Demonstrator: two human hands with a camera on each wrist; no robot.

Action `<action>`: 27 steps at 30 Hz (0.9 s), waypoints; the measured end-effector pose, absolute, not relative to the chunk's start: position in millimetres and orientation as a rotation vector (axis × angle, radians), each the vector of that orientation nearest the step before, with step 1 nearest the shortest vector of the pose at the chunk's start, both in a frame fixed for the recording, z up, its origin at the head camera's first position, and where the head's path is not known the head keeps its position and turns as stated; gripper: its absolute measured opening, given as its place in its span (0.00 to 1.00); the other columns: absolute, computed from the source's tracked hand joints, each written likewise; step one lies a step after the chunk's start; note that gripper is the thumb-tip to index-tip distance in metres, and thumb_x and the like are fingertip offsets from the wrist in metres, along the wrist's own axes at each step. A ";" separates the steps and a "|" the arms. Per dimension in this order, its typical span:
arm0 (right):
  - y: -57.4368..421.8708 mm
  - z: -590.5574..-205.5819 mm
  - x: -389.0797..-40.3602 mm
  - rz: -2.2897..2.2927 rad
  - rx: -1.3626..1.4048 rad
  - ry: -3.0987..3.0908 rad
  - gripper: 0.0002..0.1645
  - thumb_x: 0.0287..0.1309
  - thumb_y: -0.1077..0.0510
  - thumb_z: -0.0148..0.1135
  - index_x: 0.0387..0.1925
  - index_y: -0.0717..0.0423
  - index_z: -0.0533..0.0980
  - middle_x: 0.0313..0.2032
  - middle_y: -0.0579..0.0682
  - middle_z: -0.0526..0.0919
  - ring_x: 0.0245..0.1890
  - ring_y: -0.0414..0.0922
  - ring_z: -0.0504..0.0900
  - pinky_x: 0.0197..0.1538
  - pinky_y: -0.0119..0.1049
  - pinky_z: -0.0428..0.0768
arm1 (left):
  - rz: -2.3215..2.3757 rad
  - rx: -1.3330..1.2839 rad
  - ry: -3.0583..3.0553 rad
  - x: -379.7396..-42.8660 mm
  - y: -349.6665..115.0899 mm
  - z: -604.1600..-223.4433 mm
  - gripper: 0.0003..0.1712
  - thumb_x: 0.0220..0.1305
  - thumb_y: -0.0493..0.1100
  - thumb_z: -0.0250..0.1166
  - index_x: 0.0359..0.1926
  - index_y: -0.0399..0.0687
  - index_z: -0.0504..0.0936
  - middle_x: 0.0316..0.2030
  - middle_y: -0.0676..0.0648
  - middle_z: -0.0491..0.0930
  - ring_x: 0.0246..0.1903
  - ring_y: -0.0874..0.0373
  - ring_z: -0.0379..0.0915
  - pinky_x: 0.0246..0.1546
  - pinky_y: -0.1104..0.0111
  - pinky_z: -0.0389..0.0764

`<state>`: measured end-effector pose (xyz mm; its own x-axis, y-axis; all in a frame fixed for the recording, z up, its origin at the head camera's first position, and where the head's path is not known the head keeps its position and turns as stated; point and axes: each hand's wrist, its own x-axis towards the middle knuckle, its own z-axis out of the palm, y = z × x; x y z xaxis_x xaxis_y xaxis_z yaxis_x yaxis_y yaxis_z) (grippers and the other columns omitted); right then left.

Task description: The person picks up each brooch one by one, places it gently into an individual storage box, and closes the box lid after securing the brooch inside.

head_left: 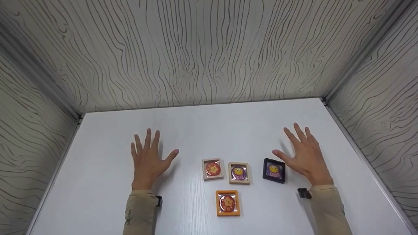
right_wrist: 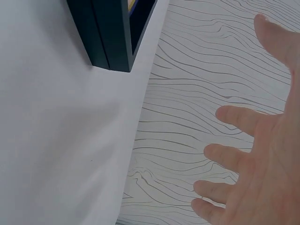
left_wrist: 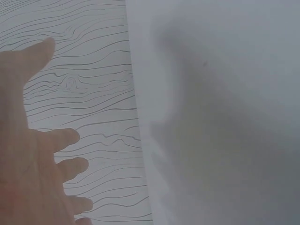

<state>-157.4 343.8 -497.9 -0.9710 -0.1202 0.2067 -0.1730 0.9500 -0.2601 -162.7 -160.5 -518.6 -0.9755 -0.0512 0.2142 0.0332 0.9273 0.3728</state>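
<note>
Four small square frames is more than I count, so several lie on the white table [head_left: 189,130]. A pale pink frame [head_left: 203,169] holds a red disc with a star, and beside it a cream frame [head_left: 248,173] holds a purple disc with a yellow figure. Nearer the front lies an orange frame [head_left: 228,214] with a red star disc. Farther right, a black frame [head_left: 265,176] with a purple disc is nearest my right hand [head_left: 308,160], whose fingers are spread and hold nothing. My left hand [head_left: 148,164], also spread, is left of the pink frame.
Wood-grain panels [head_left: 196,52] stand behind the table and at both sides. Grey metal posts [head_left: 359,52] run along the corners. Each sleeved wrist wears a dark device [head_left: 303,193].
</note>
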 end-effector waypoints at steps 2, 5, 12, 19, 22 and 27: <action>343.7 -497.2 -156.8 0.417 0.223 -2.911 0.58 0.54 0.23 0.59 0.77 0.48 0.57 0.78 0.60 0.48 0.75 0.70 0.44 0.69 0.71 0.48 | -0.553 0.009 -2.868 -162.5 -160.8 -518.2 0.61 0.53 0.84 0.54 0.78 0.53 0.56 0.79 0.42 0.47 0.76 0.29 0.30 0.72 0.38 0.34; 343.3 -496.5 -155.7 0.429 0.227 -2.903 0.57 0.55 0.23 0.59 0.77 0.48 0.58 0.78 0.61 0.49 0.75 0.71 0.45 0.68 0.72 0.49 | -0.544 0.005 -2.869 -162.7 -161.5 -517.1 0.62 0.53 0.84 0.54 0.78 0.53 0.56 0.79 0.42 0.47 0.76 0.29 0.30 0.72 0.38 0.34; 368.8 -497.7 -85.5 0.395 -0.050 -2.873 0.56 0.54 0.24 0.60 0.76 0.48 0.60 0.77 0.62 0.52 0.74 0.71 0.48 0.68 0.71 0.50 | -0.589 -0.287 -2.895 -188.8 -125.3 -518.7 0.62 0.52 0.84 0.54 0.77 0.51 0.57 0.78 0.40 0.48 0.75 0.28 0.30 0.72 0.37 0.34; 380.2 -494.7 42.8 0.324 -0.539 -2.797 0.57 0.54 0.23 0.60 0.76 0.48 0.59 0.77 0.62 0.52 0.74 0.71 0.49 0.68 0.72 0.50 | -0.653 -0.797 -2.851 -219.5 -49.1 -520.7 0.62 0.52 0.83 0.55 0.77 0.51 0.58 0.78 0.40 0.48 0.75 0.29 0.30 0.72 0.37 0.34; 375.9 -487.8 100.0 0.271 -0.736 -2.746 0.57 0.54 0.23 0.60 0.76 0.47 0.59 0.77 0.61 0.52 0.74 0.70 0.49 0.68 0.71 0.50 | -0.700 -1.012 -2.811 -220.5 -10.2 -523.8 0.62 0.52 0.84 0.55 0.77 0.51 0.58 0.78 0.39 0.48 0.75 0.29 0.30 0.72 0.37 0.34; 346.9 -476.1 188.7 0.196 -1.038 -2.671 0.57 0.54 0.23 0.60 0.76 0.48 0.59 0.76 0.62 0.54 0.74 0.70 0.50 0.70 0.69 0.50 | -0.770 -1.356 -2.750 -201.8 40.7 -536.0 0.61 0.53 0.84 0.55 0.77 0.51 0.58 0.78 0.39 0.49 0.75 0.28 0.31 0.72 0.37 0.34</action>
